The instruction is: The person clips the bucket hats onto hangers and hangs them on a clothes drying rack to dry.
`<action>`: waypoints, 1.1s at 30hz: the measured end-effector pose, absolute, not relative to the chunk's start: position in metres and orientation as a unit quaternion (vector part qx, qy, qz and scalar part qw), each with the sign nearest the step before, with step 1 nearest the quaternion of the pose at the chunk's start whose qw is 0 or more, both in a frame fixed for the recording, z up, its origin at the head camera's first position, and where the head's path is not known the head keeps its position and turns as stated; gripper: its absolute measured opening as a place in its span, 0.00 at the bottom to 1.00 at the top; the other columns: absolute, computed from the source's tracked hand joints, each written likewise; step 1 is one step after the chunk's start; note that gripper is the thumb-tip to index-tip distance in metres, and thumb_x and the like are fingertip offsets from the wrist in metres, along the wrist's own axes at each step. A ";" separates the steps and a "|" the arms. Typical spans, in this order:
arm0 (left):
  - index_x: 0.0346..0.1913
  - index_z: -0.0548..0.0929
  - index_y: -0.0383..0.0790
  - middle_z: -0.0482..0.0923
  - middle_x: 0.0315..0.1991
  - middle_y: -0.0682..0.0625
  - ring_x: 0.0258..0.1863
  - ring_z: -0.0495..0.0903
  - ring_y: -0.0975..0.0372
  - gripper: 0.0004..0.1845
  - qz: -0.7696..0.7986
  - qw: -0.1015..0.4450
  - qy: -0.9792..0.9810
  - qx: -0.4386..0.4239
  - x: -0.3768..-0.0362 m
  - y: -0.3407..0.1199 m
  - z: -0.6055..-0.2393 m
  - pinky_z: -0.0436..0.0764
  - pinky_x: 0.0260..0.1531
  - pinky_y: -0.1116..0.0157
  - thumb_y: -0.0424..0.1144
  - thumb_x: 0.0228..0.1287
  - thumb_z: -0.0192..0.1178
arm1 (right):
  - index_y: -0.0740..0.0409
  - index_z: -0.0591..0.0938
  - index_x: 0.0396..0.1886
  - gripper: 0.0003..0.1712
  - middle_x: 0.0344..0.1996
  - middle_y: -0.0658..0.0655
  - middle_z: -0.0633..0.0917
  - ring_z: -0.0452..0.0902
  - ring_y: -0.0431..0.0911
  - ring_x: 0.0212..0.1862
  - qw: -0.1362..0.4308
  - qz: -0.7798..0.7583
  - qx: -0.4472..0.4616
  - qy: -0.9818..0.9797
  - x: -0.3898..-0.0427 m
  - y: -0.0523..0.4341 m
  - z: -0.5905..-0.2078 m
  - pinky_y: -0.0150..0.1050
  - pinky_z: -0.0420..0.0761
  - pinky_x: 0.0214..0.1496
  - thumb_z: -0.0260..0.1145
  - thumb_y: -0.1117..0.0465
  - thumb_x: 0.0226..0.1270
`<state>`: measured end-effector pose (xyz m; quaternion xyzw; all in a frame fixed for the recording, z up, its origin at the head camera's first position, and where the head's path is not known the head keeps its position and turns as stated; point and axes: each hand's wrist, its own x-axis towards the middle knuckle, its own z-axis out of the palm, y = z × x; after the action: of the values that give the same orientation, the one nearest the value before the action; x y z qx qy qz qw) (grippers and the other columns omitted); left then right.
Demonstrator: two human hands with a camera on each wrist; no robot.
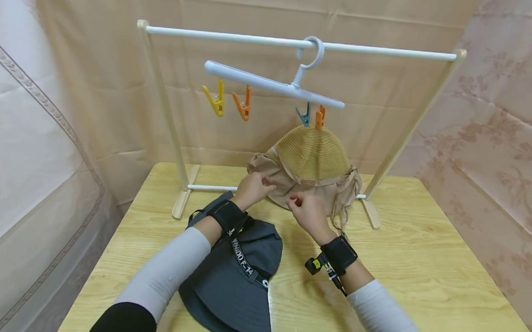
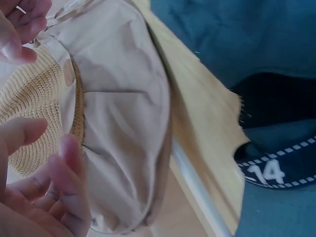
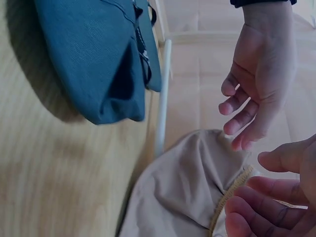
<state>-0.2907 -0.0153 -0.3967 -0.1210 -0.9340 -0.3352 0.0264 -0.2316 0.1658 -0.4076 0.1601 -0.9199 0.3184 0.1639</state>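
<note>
The straw hat (image 1: 310,155) hangs by its crown from an orange clip (image 1: 320,118) on the pale hanger (image 1: 274,82), its beige cloth brim (image 1: 274,183) drooping to just above the table (image 1: 422,272) and level with the fingertips of both hands. The left hand (image 1: 252,187) sits at the brim's left edge; in its wrist view the fingers (image 2: 59,177) are loosely curled and relaxed just off the woven crown, holding nothing. The right hand (image 1: 306,211) is just in front of the brim's middle; its fingers (image 3: 261,207) are half bent at the straw edge, and whether they pinch the cloth cannot be told.

The single clip is the weak point: a downward tug from either hand would likely pull the crown free and drop the hat. The hanger already tilts down toward the hat's side, so a sideways pull could slide its hook along the rail (image 1: 298,42). The light rack (image 1: 165,117) might tip forward under a hard pull. Beneath the left wrist, the dark grey hat (image 1: 238,288) and its strap could snag the forearm.
</note>
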 end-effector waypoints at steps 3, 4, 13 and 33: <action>0.45 0.87 0.42 0.87 0.43 0.48 0.39 0.85 0.55 0.14 -0.337 0.020 -0.935 -0.114 -0.289 -0.022 -0.400 0.81 0.41 0.59 0.47 0.64 0.64 | 0.62 0.88 0.37 0.08 0.18 0.55 0.82 0.68 0.39 0.17 0.152 0.325 0.167 -0.918 -0.229 0.164 -0.411 0.33 0.68 0.22 0.64 0.64 0.66; 0.44 0.87 0.42 0.87 0.42 0.48 0.38 0.84 0.56 0.14 -0.333 0.019 -0.936 -0.112 -0.288 -0.025 -0.402 0.81 0.40 0.60 0.48 0.63 0.64 | 0.62 0.88 0.36 0.08 0.18 0.54 0.82 0.68 0.39 0.17 0.145 0.328 0.165 -0.919 -0.227 0.163 -0.414 0.33 0.68 0.22 0.64 0.64 0.67; 0.18 0.75 0.46 0.68 0.16 0.56 0.16 0.65 0.64 0.18 -0.306 -0.002 -0.948 -0.089 -0.280 -0.050 -0.411 0.63 0.21 0.68 0.48 0.61 0.64 | 0.64 0.87 0.41 0.14 0.21 0.55 0.83 0.71 0.41 0.21 0.102 0.304 0.149 -0.935 -0.222 0.155 -0.431 0.34 0.70 0.25 0.67 0.57 0.65; 0.13 0.75 0.45 0.67 0.14 0.55 0.19 0.70 0.61 0.26 -0.156 -0.117 -0.978 -0.072 -0.275 -0.081 -0.443 0.68 0.22 0.66 0.57 0.58 0.66 | 0.58 0.81 0.56 0.31 0.49 0.58 0.79 0.75 0.51 0.50 0.054 0.237 0.271 -0.932 -0.211 0.135 -0.453 0.48 0.77 0.51 0.75 0.48 0.55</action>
<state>-0.2747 -0.0815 -0.4428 -0.0715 -0.9782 -0.1556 -0.1172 -0.2108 0.1353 -0.4527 0.2708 -0.9315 0.2366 0.0543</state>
